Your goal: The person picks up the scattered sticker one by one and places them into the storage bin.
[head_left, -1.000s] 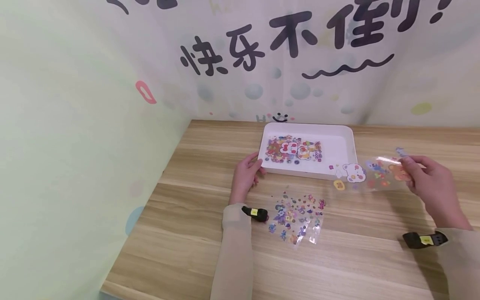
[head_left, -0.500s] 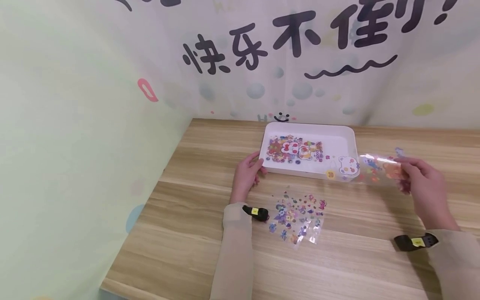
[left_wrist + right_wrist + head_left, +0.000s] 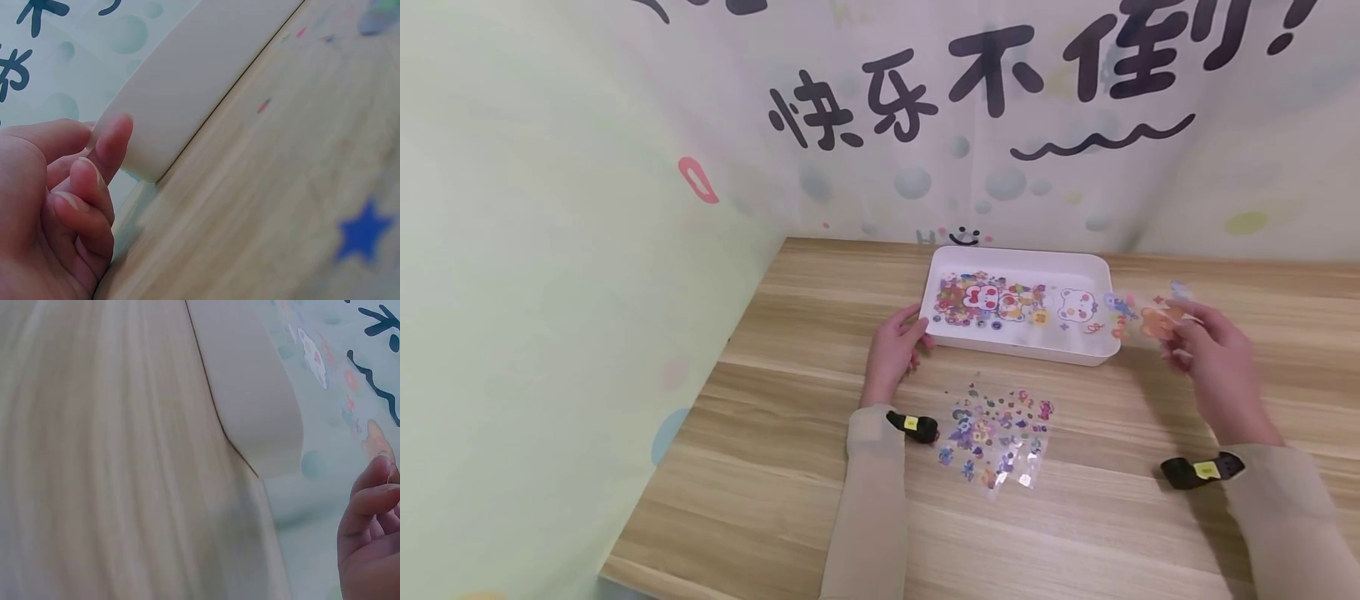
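Observation:
My left hand (image 3: 891, 348) pinches the rim of a white plastic tray (image 3: 1060, 357) at its front left corner; in the left wrist view the hand (image 3: 69, 206) has thumb and fingertips at that rim. Between thumb and fingers of my right hand (image 3: 1221, 367) is the right end of a clear sticker sheet (image 3: 1077, 306). This sheet, printed with a white bear and an orange figure, reaches over the tray's right side. In the tray's left half lie colourful stickers (image 3: 981, 298). The right wrist view catches only part of the right hand (image 3: 375, 531) at its edge.
Another clear sticker sheet (image 3: 996, 437) with small colourful figures lies on the wooden table (image 3: 760, 467) in front of the tray. Behind the table hangs a printed backdrop (image 3: 865, 192) with large dark characters. A pale green wall covering (image 3: 535, 292) stands at the left.
My right hand has moved left with its sticker sheet, bringing the sheet's free end from the tray's front right corner to above its inside. The left hand keeps its place on the tray.

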`<act>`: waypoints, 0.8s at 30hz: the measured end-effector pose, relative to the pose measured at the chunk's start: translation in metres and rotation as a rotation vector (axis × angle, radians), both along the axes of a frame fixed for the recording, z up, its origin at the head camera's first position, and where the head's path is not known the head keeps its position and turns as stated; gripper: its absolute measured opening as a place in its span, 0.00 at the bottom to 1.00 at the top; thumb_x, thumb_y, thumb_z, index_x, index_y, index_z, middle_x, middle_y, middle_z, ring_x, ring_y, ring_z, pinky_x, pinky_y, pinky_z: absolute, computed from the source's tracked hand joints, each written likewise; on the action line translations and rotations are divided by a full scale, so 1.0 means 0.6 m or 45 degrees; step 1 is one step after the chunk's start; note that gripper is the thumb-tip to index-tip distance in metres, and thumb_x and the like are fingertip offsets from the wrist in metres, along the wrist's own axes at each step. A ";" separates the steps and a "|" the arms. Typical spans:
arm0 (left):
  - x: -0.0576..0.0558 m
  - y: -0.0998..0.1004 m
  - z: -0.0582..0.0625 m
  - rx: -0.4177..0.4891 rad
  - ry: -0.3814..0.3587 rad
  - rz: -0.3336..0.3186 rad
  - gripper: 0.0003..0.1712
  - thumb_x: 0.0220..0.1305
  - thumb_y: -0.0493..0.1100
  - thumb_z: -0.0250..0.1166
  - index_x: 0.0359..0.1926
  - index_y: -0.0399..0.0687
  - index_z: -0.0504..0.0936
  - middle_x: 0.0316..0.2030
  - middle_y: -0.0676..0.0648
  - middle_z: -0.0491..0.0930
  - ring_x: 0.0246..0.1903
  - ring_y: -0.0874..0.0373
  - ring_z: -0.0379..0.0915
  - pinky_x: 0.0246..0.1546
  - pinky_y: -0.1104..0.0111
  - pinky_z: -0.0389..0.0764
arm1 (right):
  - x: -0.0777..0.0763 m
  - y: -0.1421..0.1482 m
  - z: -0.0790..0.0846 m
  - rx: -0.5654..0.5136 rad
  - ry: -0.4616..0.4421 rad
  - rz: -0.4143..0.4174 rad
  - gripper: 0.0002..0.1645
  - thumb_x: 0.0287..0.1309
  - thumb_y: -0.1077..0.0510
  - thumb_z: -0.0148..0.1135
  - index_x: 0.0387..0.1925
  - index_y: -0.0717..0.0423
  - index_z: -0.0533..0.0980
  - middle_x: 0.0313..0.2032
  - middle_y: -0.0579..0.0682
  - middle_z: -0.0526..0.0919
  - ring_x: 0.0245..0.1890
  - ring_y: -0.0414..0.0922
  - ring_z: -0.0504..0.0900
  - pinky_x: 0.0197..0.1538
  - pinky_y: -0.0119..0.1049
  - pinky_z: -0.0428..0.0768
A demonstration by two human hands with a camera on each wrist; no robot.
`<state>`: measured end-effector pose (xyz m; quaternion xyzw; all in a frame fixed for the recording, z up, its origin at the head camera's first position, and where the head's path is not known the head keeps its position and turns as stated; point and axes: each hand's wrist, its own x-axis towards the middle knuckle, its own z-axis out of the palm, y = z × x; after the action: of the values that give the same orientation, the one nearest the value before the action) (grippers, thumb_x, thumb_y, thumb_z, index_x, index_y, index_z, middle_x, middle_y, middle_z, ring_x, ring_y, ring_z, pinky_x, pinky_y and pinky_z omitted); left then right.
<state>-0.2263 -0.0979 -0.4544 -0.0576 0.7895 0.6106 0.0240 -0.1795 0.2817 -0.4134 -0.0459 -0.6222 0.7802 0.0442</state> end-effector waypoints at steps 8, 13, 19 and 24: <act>0.000 0.001 0.000 -0.002 0.006 0.009 0.25 0.58 0.59 0.56 0.57 0.67 0.68 0.24 0.52 0.80 0.12 0.60 0.64 0.09 0.71 0.67 | -0.019 -0.042 0.018 0.079 -0.043 0.018 0.23 0.58 0.54 0.55 0.55 0.55 0.68 0.33 0.49 0.75 0.25 0.41 0.74 0.26 0.27 0.75; 0.001 -0.001 0.000 0.005 -0.006 0.000 0.27 0.56 0.61 0.56 0.57 0.67 0.68 0.25 0.52 0.81 0.12 0.60 0.65 0.09 0.71 0.66 | -0.031 -0.078 0.027 0.177 -0.098 0.033 0.23 0.58 0.51 0.55 0.55 0.52 0.67 0.34 0.49 0.74 0.25 0.40 0.73 0.26 0.27 0.74; 0.002 -0.001 -0.001 0.011 -0.013 0.000 0.25 0.56 0.61 0.56 0.56 0.69 0.68 0.25 0.52 0.81 0.12 0.60 0.65 0.09 0.71 0.67 | -0.043 -0.109 0.026 0.297 -0.111 0.066 0.23 0.60 0.51 0.52 0.56 0.53 0.64 0.35 0.51 0.74 0.24 0.40 0.73 0.25 0.28 0.74; 0.001 -0.001 0.001 0.011 -0.002 -0.006 0.25 0.57 0.60 0.56 0.56 0.69 0.68 0.25 0.52 0.81 0.12 0.60 0.65 0.09 0.71 0.67 | -0.052 -0.126 0.026 0.449 -0.142 0.085 0.25 0.62 0.48 0.49 0.59 0.49 0.63 0.41 0.52 0.72 0.27 0.41 0.74 0.27 0.30 0.74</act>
<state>-0.2256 -0.0987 -0.4538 -0.0561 0.7871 0.6137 0.0264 -0.2109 0.2060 -0.3976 -0.0599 -0.7521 0.6563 -0.0088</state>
